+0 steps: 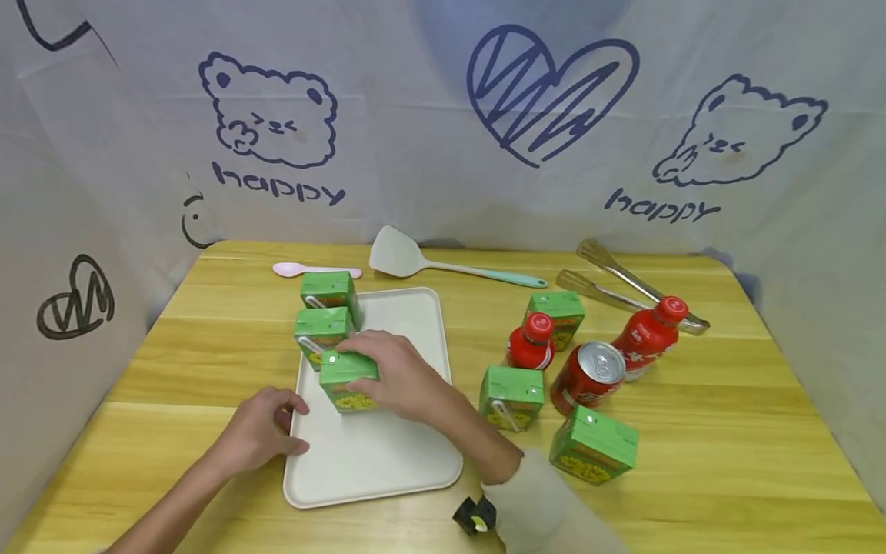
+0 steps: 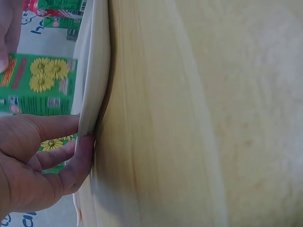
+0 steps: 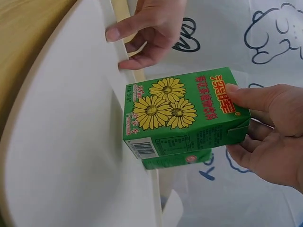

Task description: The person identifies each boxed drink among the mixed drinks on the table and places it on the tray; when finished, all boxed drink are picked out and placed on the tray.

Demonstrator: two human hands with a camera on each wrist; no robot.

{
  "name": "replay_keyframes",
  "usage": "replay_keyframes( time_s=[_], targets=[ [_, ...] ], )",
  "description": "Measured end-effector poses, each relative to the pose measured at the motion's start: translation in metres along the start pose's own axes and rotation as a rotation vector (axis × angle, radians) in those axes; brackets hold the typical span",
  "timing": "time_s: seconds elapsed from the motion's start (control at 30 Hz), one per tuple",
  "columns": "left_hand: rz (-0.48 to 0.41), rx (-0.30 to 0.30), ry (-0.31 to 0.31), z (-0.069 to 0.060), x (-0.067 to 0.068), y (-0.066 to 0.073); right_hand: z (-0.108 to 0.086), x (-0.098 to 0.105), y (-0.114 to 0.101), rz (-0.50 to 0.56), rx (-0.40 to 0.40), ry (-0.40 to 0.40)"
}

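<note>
Seeing that green drink box (image 1: 346, 392) clearly? Where is it?

Yes: upright over the left part of the white tray (image 1: 374, 465), with yellow flowers printed on its face. I can't tell if its base touches the tray.

Which hand has it?

The right hand (image 1: 398, 373). It is spread about as wide as the box, thumb against the flowered face near the top, fingers around the other side.

And the left hand (image 1: 259, 431)?

It grips the tray's left rim, thumb and fingers bent, with only a little space between them.

Anything close by?

2 green cartons (image 1: 321, 327) line up just beyond the held box, along the tray's left edge.

What about over on the right?

3 more cartons stand well apart from the tray, grouped with 2 red bottles (image 1: 529, 350) and 1 red can (image 1: 577, 385), all on the wooden surface (image 1: 727, 431).

And at the far edge?

A pink spoon (image 1: 291, 269), a spatula (image 1: 398, 254) with a pale green handle end, and metal tongs (image 1: 694, 326). Behind them hangs a white cloth (image 1: 408, 100) with bears and hearts drawn on it.
</note>
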State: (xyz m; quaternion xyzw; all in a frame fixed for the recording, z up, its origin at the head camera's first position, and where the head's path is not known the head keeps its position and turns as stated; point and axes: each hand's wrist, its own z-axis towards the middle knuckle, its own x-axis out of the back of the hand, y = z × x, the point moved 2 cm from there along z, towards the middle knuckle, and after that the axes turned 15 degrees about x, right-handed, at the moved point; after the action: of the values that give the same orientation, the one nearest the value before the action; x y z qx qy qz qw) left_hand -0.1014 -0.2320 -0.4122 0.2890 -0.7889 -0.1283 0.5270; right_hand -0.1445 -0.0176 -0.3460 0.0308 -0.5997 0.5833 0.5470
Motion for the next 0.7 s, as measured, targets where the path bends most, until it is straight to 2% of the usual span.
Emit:
replay_keyframes(
  time_s=[0.33,0.7],
  targets=[
    [-0.014,0.000,-0.012,-0.005,0.000,0.000,0.025,-0.024,0.001,-0.061,0.030,0.010],
    [-0.032,-0.032,-0.012,-0.007,-0.001,-0.001,0.034,-0.033,-0.001,-0.140,0.071,0.005]
  ],
)
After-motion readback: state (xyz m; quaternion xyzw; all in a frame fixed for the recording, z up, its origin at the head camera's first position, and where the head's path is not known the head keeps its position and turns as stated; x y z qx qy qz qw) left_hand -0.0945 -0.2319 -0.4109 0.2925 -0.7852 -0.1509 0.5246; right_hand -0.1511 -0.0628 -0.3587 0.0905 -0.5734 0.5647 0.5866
